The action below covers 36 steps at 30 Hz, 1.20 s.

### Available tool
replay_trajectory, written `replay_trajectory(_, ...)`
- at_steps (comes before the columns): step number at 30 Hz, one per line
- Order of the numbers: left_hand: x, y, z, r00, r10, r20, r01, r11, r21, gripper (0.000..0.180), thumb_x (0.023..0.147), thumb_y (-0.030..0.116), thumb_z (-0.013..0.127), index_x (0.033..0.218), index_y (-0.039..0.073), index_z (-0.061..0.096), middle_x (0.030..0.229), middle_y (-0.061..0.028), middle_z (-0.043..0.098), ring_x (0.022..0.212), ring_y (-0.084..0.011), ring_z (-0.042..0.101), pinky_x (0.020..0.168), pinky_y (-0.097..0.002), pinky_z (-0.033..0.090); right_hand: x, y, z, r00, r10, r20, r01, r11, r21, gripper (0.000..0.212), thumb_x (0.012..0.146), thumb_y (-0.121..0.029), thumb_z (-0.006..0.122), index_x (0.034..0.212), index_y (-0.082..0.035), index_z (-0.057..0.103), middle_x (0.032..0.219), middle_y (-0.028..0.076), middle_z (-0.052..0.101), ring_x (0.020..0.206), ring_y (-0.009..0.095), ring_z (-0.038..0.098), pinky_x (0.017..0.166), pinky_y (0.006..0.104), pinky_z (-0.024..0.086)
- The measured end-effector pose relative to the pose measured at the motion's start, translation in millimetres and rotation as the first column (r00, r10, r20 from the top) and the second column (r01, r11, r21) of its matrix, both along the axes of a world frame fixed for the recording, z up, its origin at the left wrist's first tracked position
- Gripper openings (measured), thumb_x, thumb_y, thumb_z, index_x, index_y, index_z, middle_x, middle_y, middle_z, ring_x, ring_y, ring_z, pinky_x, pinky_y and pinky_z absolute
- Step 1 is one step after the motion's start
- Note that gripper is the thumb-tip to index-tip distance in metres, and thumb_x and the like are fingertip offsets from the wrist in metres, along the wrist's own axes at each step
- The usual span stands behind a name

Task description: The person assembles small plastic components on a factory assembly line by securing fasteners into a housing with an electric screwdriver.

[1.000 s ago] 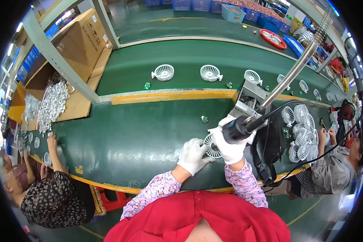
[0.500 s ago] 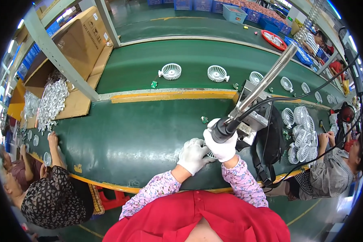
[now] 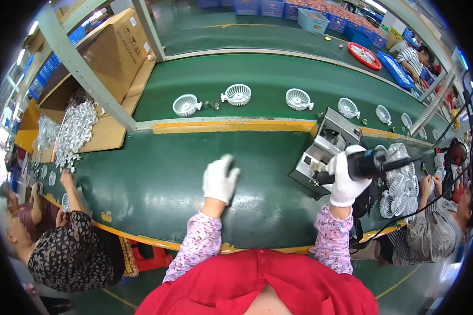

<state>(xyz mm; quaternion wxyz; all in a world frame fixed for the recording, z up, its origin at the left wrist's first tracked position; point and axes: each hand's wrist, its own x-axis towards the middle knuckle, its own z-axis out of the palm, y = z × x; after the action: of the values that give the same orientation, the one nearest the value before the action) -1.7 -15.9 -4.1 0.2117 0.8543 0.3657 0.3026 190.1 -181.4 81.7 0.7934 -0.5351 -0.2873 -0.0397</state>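
Observation:
My right hand (image 3: pixel 347 181), in a white glove, is closed around a black electric screwdriver (image 3: pixel 370 164). The tool lies tilted at the right side of a metal box-shaped machine (image 3: pixel 328 134), with its front end close to that machine. My left hand (image 3: pixel 219 180), gloved in white too, is held over the green work table (image 3: pixel 163 184). Its thumb stands apart from the fingers, and nothing shows in it. Beyond it on the green belt lie a white round fan housing (image 3: pixel 186 105) and another fan housing (image 3: pixel 238 94), with a small green circuit board (image 3: pixel 211 105) between them.
More fan housings (image 3: pixel 298 99) lie along the belt to the right. A pile of housings (image 3: pixel 397 184) sits right of the machine. At left, a cardboard box (image 3: pixel 113 47) spills small white parts (image 3: pixel 76 128). Co-workers (image 3: pixel 71 247) sit on both sides. A black cable (image 3: pixel 431 152) trails right.
My hands have moved apart, and the housing between them is gone from there. The screwdriver has shifted right with my right hand. Another housing now lies on the belt's left part.

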Motion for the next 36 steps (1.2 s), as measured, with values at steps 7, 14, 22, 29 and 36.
replay_trajectory(7,16,-31,-9,0.953,-0.299,-0.053,0.303,0.944,0.127,0.019,0.067,0.019,0.069,0.084,0.010,0.064,0.082,-0.0051,0.058,0.082,-0.0253,0.054,0.072,-0.0358,0.044,-18,-6,-7,0.996,0.047,0.074,-0.034,0.986,-0.165,0.037,0.068,0.013,0.062,0.098,-0.003,0.048,0.088,0.005,0.055,0.070,0.012,0.056,0.061,0.0250,0.047)
replay_trajectory(14,16,-32,-9,0.946,-0.313,-0.086,0.320,0.945,0.076,0.022,0.067,0.021,0.069,0.087,0.011,0.064,0.087,-0.0046,0.058,0.087,-0.0244,0.053,0.077,-0.0355,0.043,-45,-1,-7,0.942,0.302,-0.147,-0.307,0.952,-0.010,0.034,0.070,0.014,0.057,0.099,-0.002,0.047,0.075,0.007,0.053,0.052,0.013,0.053,0.045,0.0247,0.045)
replay_trajectory(22,15,-29,-10,0.948,-0.302,-0.096,0.308,0.949,0.060,0.023,0.067,0.021,0.069,0.088,0.012,0.064,0.087,-0.0048,0.058,0.088,-0.0245,0.053,0.076,-0.0356,0.043,-55,7,-9,0.931,0.330,-0.154,-0.339,0.940,-0.037,0.029,0.074,0.010,0.056,0.098,-0.001,0.046,0.062,0.006,0.048,0.045,0.016,0.049,0.044,0.0286,0.043)
replay_trajectory(29,15,-31,-12,0.944,-0.323,-0.071,0.327,0.944,0.050,0.024,0.068,0.021,0.068,0.089,0.012,0.064,0.089,-0.0049,0.056,0.088,-0.0248,0.052,0.076,-0.0352,0.042,-57,5,-14,0.919,0.341,-0.201,-0.354,0.935,-0.034,0.033,0.070,0.015,0.056,0.096,-0.003,0.046,0.075,0.007,0.050,0.050,0.014,0.053,0.045,0.0255,0.046)
replay_trajectory(36,14,-29,-12,0.943,-0.321,-0.081,0.325,0.945,0.033,0.025,0.067,0.021,0.069,0.089,0.011,0.064,0.089,-0.0049,0.057,0.089,-0.0244,0.053,0.077,-0.0354,0.042,-58,7,-13,0.910,0.361,-0.203,-0.375,0.926,-0.033,0.037,0.068,0.016,0.056,0.098,-0.003,0.046,0.073,0.007,0.052,0.050,0.014,0.052,0.044,0.0253,0.045)
